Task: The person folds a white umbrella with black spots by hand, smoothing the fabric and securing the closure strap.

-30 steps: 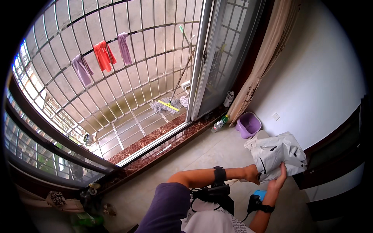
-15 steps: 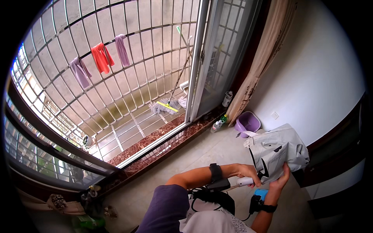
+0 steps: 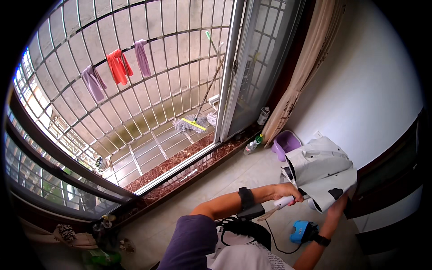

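A pale grey umbrella (image 3: 321,164) with dark printed patches is in front of me on the right, its loose fabric panels partly spread. My left hand (image 3: 290,192) is closed around its white handle (image 3: 282,202), from which a beige strap hangs. My right hand (image 3: 338,204) is at the lower right of the canopy, its fingers hidden behind the fabric, so its grip does not show. Beside the right wrist, which wears a black band, is a blue and black device (image 3: 302,231) with a cable. Another black band circles my left forearm.
A purple bucket (image 3: 287,143) stands by the white wall, with bottles (image 3: 252,145) beside it. Beyond the sliding door (image 3: 229,81), a mop (image 3: 191,124) leans and cloths (image 3: 119,67) hang on metal bars. A curtain (image 3: 294,76) hangs right of the door.
The umbrella's fabric has loosened and turned, showing other panels. My right hand has moved right and behind the fabric. The left hand keeps the handle, now tilted more.
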`<state>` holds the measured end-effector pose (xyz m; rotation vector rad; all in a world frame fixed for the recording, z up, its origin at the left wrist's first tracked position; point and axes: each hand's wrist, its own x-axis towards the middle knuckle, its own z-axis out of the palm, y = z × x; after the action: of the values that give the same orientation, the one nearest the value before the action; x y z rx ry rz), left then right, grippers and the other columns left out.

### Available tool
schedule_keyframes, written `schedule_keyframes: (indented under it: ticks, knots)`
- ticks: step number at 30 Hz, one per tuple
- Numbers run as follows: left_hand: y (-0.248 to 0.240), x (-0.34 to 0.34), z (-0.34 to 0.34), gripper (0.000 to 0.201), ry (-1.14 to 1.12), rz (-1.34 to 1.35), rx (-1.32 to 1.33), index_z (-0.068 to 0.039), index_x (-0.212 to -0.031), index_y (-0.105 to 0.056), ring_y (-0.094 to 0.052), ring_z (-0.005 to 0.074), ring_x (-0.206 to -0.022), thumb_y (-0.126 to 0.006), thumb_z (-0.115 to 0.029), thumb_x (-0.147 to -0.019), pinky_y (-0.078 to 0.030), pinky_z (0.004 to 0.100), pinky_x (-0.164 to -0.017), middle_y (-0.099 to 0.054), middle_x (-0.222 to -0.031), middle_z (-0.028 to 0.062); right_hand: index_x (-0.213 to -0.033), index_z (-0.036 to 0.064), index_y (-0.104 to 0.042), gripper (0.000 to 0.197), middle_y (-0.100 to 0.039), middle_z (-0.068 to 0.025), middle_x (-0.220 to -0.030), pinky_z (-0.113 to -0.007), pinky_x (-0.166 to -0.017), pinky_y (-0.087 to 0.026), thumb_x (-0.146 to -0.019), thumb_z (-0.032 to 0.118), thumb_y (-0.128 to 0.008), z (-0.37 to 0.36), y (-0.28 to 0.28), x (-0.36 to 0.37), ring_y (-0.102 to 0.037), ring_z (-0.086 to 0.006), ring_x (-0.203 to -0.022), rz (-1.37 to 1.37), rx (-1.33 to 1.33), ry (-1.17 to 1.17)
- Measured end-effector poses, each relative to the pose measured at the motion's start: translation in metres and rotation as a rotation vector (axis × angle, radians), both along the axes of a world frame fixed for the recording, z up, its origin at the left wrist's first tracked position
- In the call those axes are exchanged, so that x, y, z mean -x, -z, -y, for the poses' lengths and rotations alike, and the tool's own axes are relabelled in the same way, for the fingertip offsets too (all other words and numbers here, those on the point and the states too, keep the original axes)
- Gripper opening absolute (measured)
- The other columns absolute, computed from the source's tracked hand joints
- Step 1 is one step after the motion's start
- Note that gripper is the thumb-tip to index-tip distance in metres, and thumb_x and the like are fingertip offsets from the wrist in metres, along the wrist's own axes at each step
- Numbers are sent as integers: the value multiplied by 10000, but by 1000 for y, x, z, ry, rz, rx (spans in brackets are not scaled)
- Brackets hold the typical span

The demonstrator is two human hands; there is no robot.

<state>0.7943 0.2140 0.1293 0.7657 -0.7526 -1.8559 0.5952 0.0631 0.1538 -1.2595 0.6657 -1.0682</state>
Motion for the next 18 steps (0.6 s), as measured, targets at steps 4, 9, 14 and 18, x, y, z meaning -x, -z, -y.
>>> schedule_keyframes:
  ticks: [4,9,14,18]
  knots:
    - [5,-7,3,115,-111,-119,35,0,-720,-526,-467,87,-423,-548,-95,-658,-396,201,-394,-494,-561,31,-1173,38,-292,415,-328,-105,-1167,-326,-826,-362,-819,229,-397,-41,-11,-12,-384,-198,-1023,-131,54,-112]
    - [9,-4,6,87,-194,-142,-42,-12,-711,-531,-461,82,-415,-544,-78,-655,-392,193,-388,-501,-575,25,-1160,47,-308,443,-352,-89,-1128,-350,-704,-449,-789,256,-431,-67,-7,-34,-405,-212,-997,-176,59,-77]
    - [11,-3,1,117,-381,21,-127,-24,-551,-499,-456,115,-401,-601,-69,-586,-382,227,-371,-480,-507,37,-1161,35,-295,533,-337,-91,-1130,-352,-701,-445,-783,391,-416,-82,-29,-41,-391,-221,-999,-233,107,-6]
    - [6,-11,-3,137,-509,343,-88,-2,-605,-490,-459,111,-396,-601,-73,-570,-366,239,-338,-463,-499,31,-1155,33,-309,582,-359,-87,-1120,-332,-753,-396,-771,462,-403,-76,-23,-26,-385,-205,-1000,-236,45,-4]
